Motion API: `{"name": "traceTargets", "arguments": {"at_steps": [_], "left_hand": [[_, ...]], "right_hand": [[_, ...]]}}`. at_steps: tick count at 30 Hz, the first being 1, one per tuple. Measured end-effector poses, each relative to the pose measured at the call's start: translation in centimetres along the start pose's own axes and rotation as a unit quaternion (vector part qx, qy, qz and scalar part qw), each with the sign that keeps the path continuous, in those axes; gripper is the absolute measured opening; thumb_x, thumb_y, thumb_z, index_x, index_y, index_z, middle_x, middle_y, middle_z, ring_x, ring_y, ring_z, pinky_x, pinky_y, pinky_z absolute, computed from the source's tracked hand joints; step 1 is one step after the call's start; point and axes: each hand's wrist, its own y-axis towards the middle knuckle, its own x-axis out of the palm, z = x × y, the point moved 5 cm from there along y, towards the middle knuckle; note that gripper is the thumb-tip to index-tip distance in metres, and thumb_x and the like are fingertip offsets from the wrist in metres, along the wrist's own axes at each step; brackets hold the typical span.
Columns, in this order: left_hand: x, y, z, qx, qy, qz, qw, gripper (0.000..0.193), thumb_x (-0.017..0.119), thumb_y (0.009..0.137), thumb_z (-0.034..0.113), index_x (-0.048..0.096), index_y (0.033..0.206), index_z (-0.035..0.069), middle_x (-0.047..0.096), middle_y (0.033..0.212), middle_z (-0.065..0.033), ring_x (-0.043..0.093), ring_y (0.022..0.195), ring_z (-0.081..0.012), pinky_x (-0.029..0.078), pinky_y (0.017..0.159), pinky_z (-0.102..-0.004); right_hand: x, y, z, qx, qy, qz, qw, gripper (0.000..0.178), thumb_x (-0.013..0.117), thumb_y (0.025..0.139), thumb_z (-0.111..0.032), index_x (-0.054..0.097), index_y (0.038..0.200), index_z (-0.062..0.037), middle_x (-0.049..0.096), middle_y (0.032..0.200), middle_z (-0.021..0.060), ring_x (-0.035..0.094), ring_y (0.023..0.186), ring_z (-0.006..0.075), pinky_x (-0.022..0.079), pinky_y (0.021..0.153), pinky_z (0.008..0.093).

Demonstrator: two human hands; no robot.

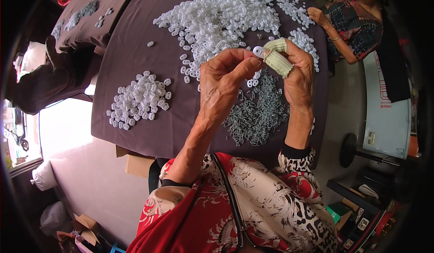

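Above the table, my right hand is closed, with pale green knitted covers on its thumb and forefinger. Between those covered fingertips sits a small white oval plastic piece with an opening in it. My left hand meets it from the left, its thumb and forefinger pinched together just below the white piece. Whatever that pinch holds is too small to make out. Under my hands lies a heap of small thin grey metal pins or screws. A few white pieces rest at its upper edge.
A large heap of white pieces spreads over the far side of the brown-covered table. A smaller white pile lies at the left. Another person works at the far right edge. Cardboard boxes stand below the near edge.
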Motion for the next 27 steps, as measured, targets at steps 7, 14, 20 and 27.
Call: {"name": "traceTargets", "arguments": {"at_steps": [7,14,20,27], "left_hand": [[-0.08,-0.09,0.22,-0.002,-0.012,0.014,1.0,0.014,0.063,0.077,0.01,0.06,0.084,-0.002,0.063,0.074,-0.0081,0.054,0.064,-0.0099,0.043,0.065,-0.0224],[-0.27,0.1,-0.04,-0.005,-0.041,0.014,0.999,0.017,0.065,0.076,0.01,0.061,0.085,-0.003,0.063,0.073,-0.0088,0.055,0.063,-0.0112,0.045,0.064,-0.0231],[-0.43,0.12,-0.37,-0.007,-0.043,0.018,0.999,0.019,0.066,0.075,0.009,0.061,0.087,-0.004,0.063,0.074,-0.0098,0.057,0.064,-0.0127,0.046,0.065,-0.0239],[-0.46,0.06,-0.48,-0.022,-0.055,0.016,0.998,0.02,0.066,0.074,0.007,0.06,0.089,-0.004,0.063,0.076,-0.0094,0.06,0.067,-0.0149,0.047,0.066,-0.0251]], "right_hand": [[0.16,-0.07,-0.31,-0.008,-0.015,-0.005,1.0,0.012,0.058,0.079,-0.009,0.059,0.084,0.0018,0.06,0.077,0.0015,0.052,0.071,0.004,0.04,0.066,0.0172],[0.13,-0.11,-0.1,-0.016,0.0,-0.004,1.0,0.013,0.057,0.079,-0.01,0.059,0.084,0.0017,0.059,0.076,0.0009,0.051,0.07,0.0035,0.039,0.066,0.0171],[0.18,-0.07,-0.12,-0.003,-0.031,-0.005,0.999,0.012,0.057,0.079,-0.01,0.059,0.084,0.0014,0.059,0.075,0.0006,0.051,0.069,0.003,0.039,0.064,0.0169],[-0.02,-0.14,0.38,0.008,-0.045,-0.004,0.999,0.012,0.058,0.079,-0.011,0.059,0.083,0.0008,0.058,0.074,-0.0002,0.05,0.067,0.0027,0.038,0.062,0.0173]]}}
